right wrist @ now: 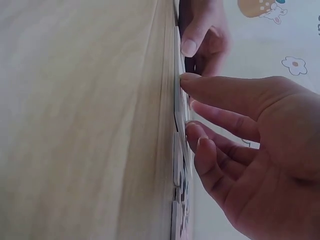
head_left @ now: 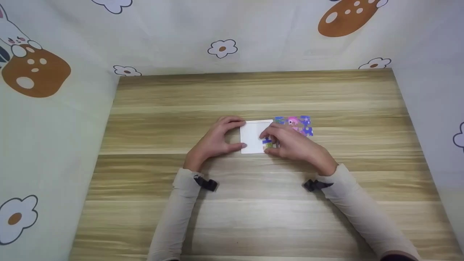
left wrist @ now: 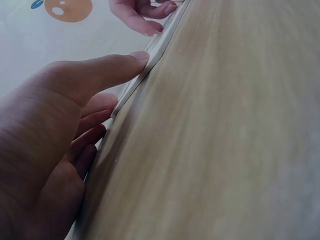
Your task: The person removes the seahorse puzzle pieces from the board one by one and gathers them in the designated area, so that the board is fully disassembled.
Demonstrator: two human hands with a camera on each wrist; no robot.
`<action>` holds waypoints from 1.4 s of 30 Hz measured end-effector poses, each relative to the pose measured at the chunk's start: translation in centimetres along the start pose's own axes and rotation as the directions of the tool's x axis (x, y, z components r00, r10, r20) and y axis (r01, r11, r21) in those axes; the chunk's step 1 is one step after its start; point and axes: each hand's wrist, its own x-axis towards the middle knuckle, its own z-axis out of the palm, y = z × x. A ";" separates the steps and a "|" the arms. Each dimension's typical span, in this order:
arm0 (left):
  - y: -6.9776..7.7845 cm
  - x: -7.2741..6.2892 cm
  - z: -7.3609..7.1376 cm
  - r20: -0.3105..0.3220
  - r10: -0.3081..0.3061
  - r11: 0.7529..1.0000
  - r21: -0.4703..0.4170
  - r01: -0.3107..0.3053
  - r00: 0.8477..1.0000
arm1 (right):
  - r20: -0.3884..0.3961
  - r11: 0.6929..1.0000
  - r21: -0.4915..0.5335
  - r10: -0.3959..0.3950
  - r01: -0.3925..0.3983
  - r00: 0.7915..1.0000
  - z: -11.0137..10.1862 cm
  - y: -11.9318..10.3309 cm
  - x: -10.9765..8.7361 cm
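A white puzzle tray (head_left: 251,137) with a thin raised rim lies flat on the table. In the head view my left hand (head_left: 221,139) rests at its left edge, thumb on the near corner and index finger on the far one. My right hand (head_left: 290,143) pinches a small coloured section of jigsaw puzzle (head_left: 267,142) between thumb and fingertips, over the tray's right side. Part of that section is hidden under the hand. Just beyond the right hand lies a joined blue and pink jigsaw section (head_left: 306,125), partly covered by the fingers.
The wood-grain table (head_left: 253,217) has white patterned cloth (head_left: 174,40) along its back and sides. A black wrist camera (head_left: 206,183) sits on the left sleeve and another camera (head_left: 316,185) on the right.
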 end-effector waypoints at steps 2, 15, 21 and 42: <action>0.0 0.1 0.0 0.001 0.003 1.000 -0.004 -0.003 1.000 | -0.002 1.000 -0.002 -0.002 0.002 1.000 0.1 0.0 0.1; -0.2 0.1 0.0 0.000 0.009 1.000 -0.013 -0.009 1.000 | -0.002 1.000 0.020 0.007 -0.007 1.000 0.1 -0.1 0.0; -0.2 0.1 0.0 0.004 0.010 1.000 -0.011 -0.010 1.000 | -0.001 1.000 0.027 -0.003 0.003 1.000 0.1 0.1 -0.2; -0.1 0.0 0.0 0.011 -0.014 1.000 -0.005 0.014 1.000 | 0.004 0.993 0.111 -0.038 0.037 0.999 -0.6 0.9 -0.9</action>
